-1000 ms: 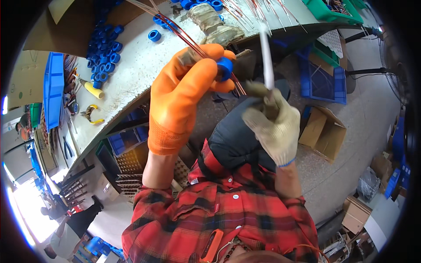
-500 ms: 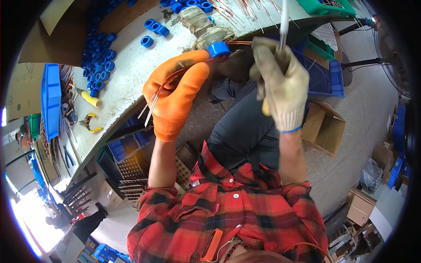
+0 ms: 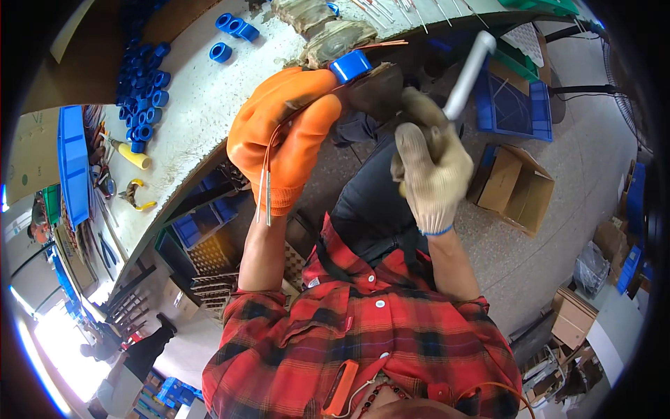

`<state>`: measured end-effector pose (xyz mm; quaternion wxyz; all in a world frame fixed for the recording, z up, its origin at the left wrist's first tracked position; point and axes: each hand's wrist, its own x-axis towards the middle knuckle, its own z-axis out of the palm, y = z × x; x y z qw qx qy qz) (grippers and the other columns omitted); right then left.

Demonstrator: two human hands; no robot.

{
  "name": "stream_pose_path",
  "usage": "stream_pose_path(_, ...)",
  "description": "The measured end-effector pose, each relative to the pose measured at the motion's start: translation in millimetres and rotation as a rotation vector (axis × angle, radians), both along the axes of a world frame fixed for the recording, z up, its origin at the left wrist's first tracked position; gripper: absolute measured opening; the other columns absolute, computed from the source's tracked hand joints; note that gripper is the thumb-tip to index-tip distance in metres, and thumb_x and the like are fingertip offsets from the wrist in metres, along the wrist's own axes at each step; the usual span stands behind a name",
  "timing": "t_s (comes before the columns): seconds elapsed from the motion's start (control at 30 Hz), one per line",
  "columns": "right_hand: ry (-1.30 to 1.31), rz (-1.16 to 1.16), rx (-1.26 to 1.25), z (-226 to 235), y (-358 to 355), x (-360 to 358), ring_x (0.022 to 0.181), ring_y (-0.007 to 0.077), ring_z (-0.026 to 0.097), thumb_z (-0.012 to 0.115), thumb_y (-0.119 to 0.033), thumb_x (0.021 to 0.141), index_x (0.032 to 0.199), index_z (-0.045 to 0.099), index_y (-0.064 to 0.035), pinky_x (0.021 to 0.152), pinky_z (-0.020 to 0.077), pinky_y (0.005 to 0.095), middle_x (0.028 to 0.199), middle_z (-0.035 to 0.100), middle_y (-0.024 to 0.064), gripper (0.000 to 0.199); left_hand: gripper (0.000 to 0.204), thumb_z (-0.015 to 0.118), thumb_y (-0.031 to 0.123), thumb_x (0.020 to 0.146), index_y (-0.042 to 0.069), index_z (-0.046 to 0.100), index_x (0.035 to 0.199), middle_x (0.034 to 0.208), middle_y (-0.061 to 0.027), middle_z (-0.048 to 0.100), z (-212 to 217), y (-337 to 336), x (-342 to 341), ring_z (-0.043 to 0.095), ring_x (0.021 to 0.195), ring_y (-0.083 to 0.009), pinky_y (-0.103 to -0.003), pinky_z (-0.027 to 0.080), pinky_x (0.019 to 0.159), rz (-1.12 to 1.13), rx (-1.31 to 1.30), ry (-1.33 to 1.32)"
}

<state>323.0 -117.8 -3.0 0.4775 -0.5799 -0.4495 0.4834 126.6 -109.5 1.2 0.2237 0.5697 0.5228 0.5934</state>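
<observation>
My left hand [image 3: 283,133], in an orange rubber glove, closes round a blue ring core [image 3: 351,66] and the copper wires [image 3: 266,183] at it. The ring sits at the fingertips, by the bench edge. Two silvery wire ends hang below the palm, and short copper ends [image 3: 387,44] stick out right of the ring. My right hand [image 3: 434,171], in a dirty cream knit glove, grips a pale rod-shaped tool [image 3: 471,75] that slants up to the right. A bit of yellow shows beneath that fist. The fingers hide the rest of the tool.
Cloth-wrapped padding [image 3: 338,43] lies at the bench edge. Loose blue rings [image 3: 220,52] and a heap of them [image 3: 143,115] are on the bench [image 3: 188,105]. Yellow-handled pliers [image 3: 136,195] lie at left. A cardboard box [image 3: 516,188] and a blue crate [image 3: 513,112] stand right.
My right hand has come nearer to me, away from the copper ends, and its rod has tipped to the right. In my left hand the ring has turned slightly; the hanging wire ends point straighter down.
</observation>
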Motion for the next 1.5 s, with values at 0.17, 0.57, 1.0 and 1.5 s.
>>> stream_pose_path(0.17, 0.166, 0.274, -0.430, 22.1, -14.4, -13.5, 0.052, 0.0071, 0.046, 0.091, -0.010, 0.090, 0.097, 0.080, -0.0021, 0.050, 0.0381, 0.0251, 0.062, 0.061, -0.0034, 0.015, 0.028, 0.089, 0.006, 0.086, 0.002, 0.086, 0.114, 0.116, -0.0104, 0.084, 10.0, -1.0, 3.2, 0.076, 0.108, -0.0273, -0.039, 0.058, 0.102, -0.008, 0.005, 0.060)
stream_pose_path(0.57, 0.165, 0.031, -0.045, -23.7, 11.3, -0.6, 0.054, 0.0089, 0.055, 0.085, -0.018, 0.100, 0.109, 0.080, -0.0022, 0.048, 0.0401, 0.0260, 0.074, 0.069, 0.0008, 0.019, 0.043, 0.082, 0.016, 0.097, -0.002, 0.076, 0.135, 0.124, -0.0152, 0.082, -7.4, -10.6, 11.7, 0.076, 0.115, -0.0291, -0.043, 0.058, 0.107, 0.153, 0.368, 0.038)
stream_pose_path(1.0, -0.738, 0.243, -0.055, 60.9, -33.8, 36.3, 0.058, 0.0170, 0.062, 0.077, -0.019, 0.106, 0.110, 0.079, -0.0052, 0.056, 0.0495, 0.0351, 0.078, 0.074, 0.0070, 0.015, 0.024, 0.086, 0.015, 0.092, 0.001, 0.071, 0.105, 0.099, -0.0077, 0.074, -11.8, 155.0, -29.4, 0.062, 0.085, -0.0218, -0.035, 0.052, 0.081, -0.109, 0.320, -0.053)
stream_pose_path(1.5, -1.206, 0.217, 0.275, 89.9, -14.2, 8.0, 0.058, 0.0260, 0.066, 0.083, -0.022, 0.101, 0.105, 0.078, -0.0071, 0.060, 0.0529, 0.0382, 0.076, 0.075, 0.0089, 0.016, 0.039, 0.079, 0.015, 0.104, 0.003, 0.062, 0.070, 0.068, -0.0024, 0.061, 54.2, 133.9, -11.3, 0.042, 0.058, -0.0128, -0.027, 0.039, 0.058, -0.582, -0.055, -0.748)
